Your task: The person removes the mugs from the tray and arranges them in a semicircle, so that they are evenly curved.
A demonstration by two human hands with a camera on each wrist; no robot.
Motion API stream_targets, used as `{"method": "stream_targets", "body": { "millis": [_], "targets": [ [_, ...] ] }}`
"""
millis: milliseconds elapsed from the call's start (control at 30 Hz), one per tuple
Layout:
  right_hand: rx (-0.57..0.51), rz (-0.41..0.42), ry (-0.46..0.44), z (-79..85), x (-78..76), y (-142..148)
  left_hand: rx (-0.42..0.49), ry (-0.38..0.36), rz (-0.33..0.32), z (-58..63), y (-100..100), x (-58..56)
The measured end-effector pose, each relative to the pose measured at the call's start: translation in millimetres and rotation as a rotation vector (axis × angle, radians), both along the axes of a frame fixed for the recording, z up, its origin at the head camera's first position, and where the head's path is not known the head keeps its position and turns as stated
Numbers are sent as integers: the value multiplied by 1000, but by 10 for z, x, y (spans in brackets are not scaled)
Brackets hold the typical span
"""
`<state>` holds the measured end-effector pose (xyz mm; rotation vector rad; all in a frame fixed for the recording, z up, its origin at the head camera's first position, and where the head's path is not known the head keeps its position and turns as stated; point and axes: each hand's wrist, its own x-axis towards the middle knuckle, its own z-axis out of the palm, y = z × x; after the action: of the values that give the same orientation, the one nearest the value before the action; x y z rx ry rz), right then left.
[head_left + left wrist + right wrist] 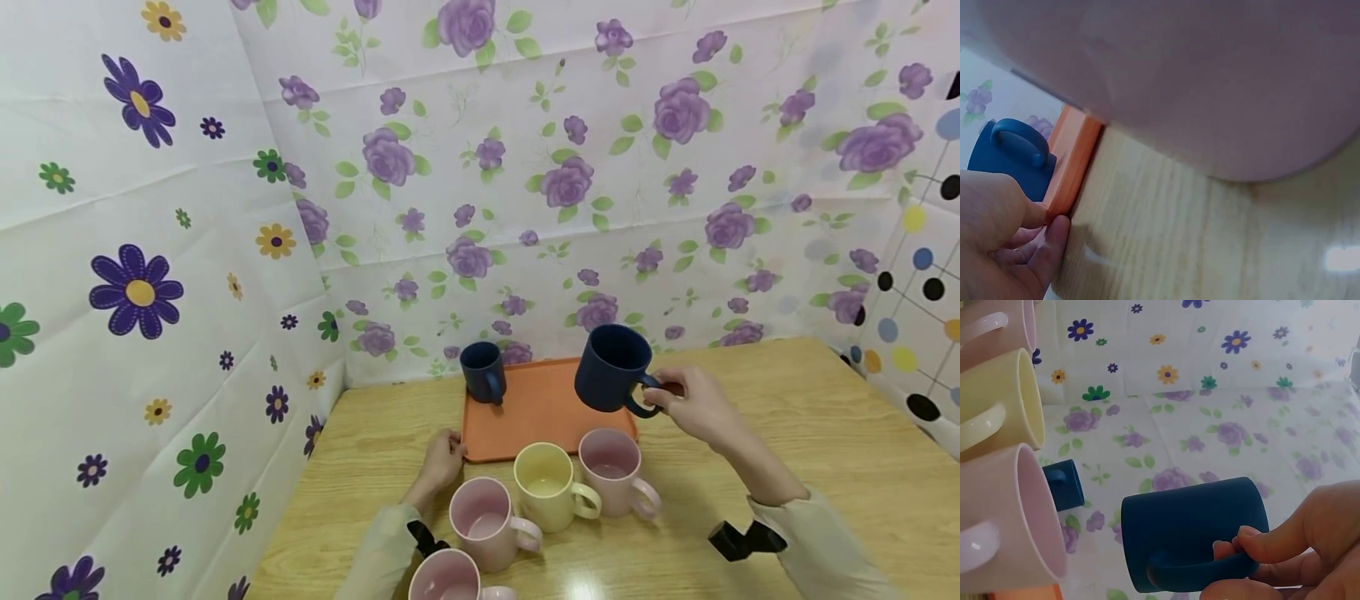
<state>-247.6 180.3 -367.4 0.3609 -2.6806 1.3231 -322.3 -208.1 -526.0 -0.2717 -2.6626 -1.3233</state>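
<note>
My right hand (695,403) grips a dark blue mug (609,371) by its handle, holding it upright in the air over the right part of an orange tray (525,421). In the right wrist view, thumb and fingers pinch the handle of this blue mug (1191,531). At the tray's near left corner, my left hand (441,463) pinches the rim; the left wrist view shows thumb and fingers on either side of the tray's corner (1069,181). A second blue mug (483,372) stands on the tray's far left, its handle towards me.
In front of the tray stand a yellow mug (545,487), a pink mug (611,472) to its right, another pink mug (486,525) to its left, and a third pink mug (448,579) nearest me. Flowered cloth (487,167) hangs behind the wooden table (750,392).
</note>
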Motion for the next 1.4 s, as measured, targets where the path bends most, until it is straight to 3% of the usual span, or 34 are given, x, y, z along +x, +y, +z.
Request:
{"method": "stream_targets", "body": {
  "millis": [367, 833, 1033, 1400],
  "targets": [
    [44, 12, -28, -154, 128, 275, 42, -112, 22, 92, 17, 22],
    [45, 74, -113, -348, 346, 565, 12, -68, 9, 70, -14, -8],
    [72, 31, -133, -408, 425, 654, 13, -89, 17, 78, -8, -12],
    [111, 0, -180, -505, 598, 821, 41, -34, -10, 18, -35, -13]
  ]
}}
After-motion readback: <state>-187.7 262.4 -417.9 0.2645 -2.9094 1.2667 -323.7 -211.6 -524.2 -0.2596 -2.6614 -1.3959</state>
